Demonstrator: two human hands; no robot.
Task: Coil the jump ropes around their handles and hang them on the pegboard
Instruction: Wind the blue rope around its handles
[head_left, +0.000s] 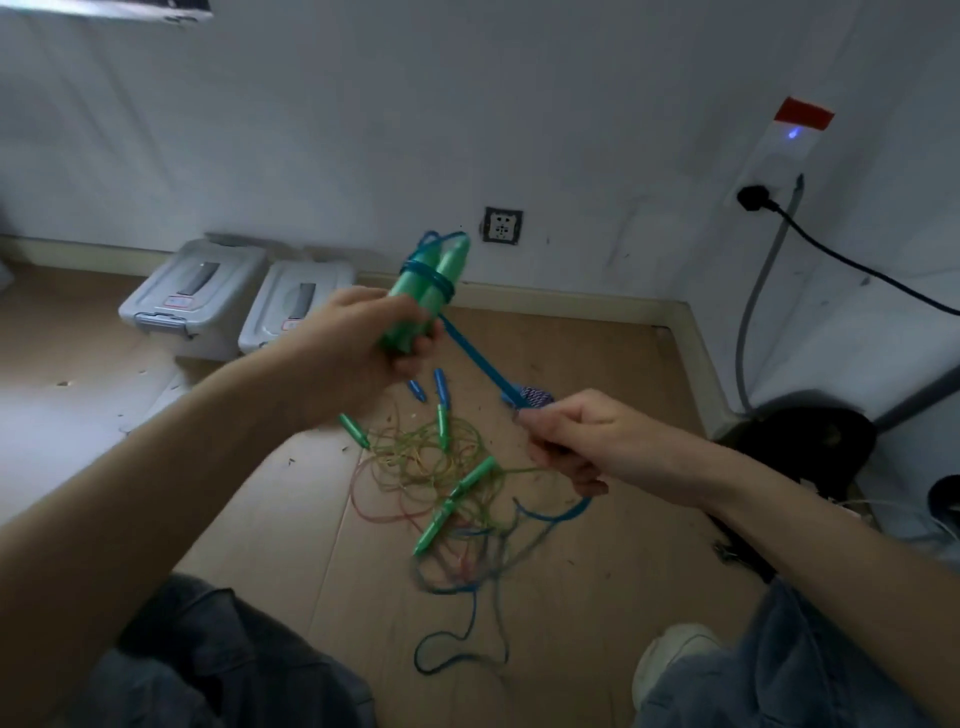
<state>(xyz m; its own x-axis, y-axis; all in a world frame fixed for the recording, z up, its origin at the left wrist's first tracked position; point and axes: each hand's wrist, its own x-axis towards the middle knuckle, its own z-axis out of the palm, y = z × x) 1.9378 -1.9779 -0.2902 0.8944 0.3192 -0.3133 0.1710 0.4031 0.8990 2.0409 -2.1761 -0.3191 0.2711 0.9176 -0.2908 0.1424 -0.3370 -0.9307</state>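
My left hand (374, 338) grips two green jump-rope handles (431, 291) held side by side, pointing up and away. A few turns of blue rope (480, 358) circle the handles near their upper part. From there the rope runs taut down to my right hand (576, 441), which is closed on it. The rest of the blue rope trails from that hand onto the floor. Below lies a tangled pile of other jump ropes (441, 478) with green and blue handles and thin coloured cords. No pegboard is in view.
Two grey lidded storage boxes (197, 296) stand against the white wall at the left. A wall socket (502, 225) sits low on the wall. A black cable (857, 265) runs from a plug at the right. A dark object (810, 441) lies at the right. My knees frame the bottom.
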